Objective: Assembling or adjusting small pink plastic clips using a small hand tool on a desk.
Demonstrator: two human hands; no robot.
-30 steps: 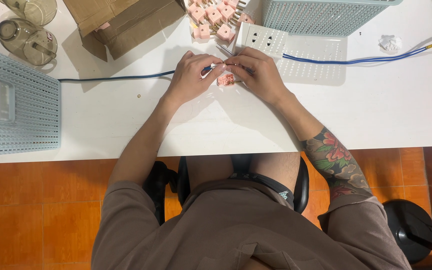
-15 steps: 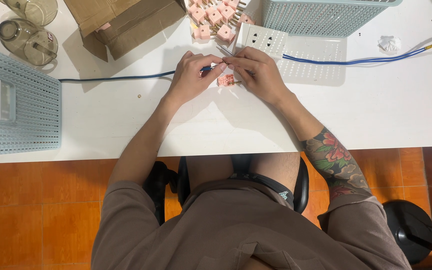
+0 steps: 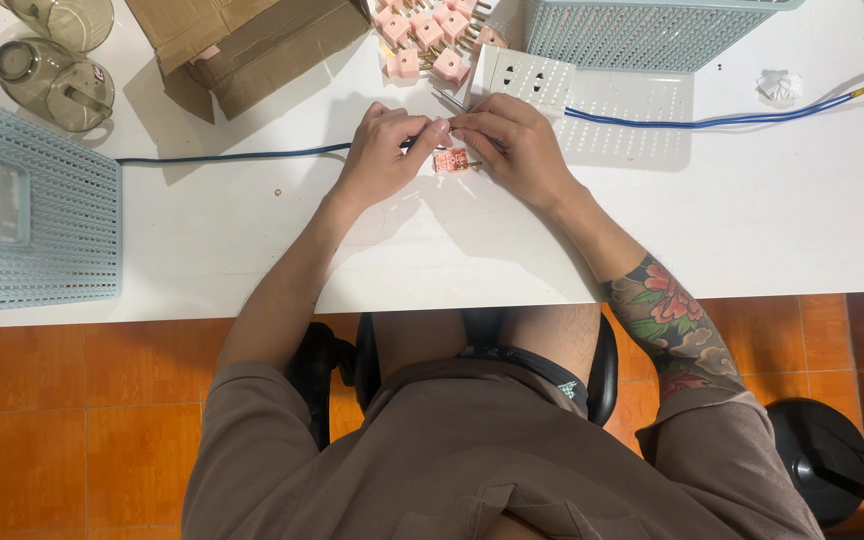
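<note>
Both hands meet over the white table [image 3: 252,240], fingertips [image 3: 442,128] pinched together. Left hand [image 3: 384,152] closed on the end of a dark cable [image 3: 232,157]. Right hand [image 3: 512,145] closed on a slim metal tool [image 3: 449,100]; grip detail unclear. A small pink plug part [image 3: 452,160] lies just below the fingertips. A white socket plate [image 3: 532,78] sits just beyond the right hand; a pile of pink plug parts [image 3: 432,35] lies farther back, left of the plate.

both hands [image 3: 452,145] pinching, likely, pink plug part [image 3: 451,160]
</note>
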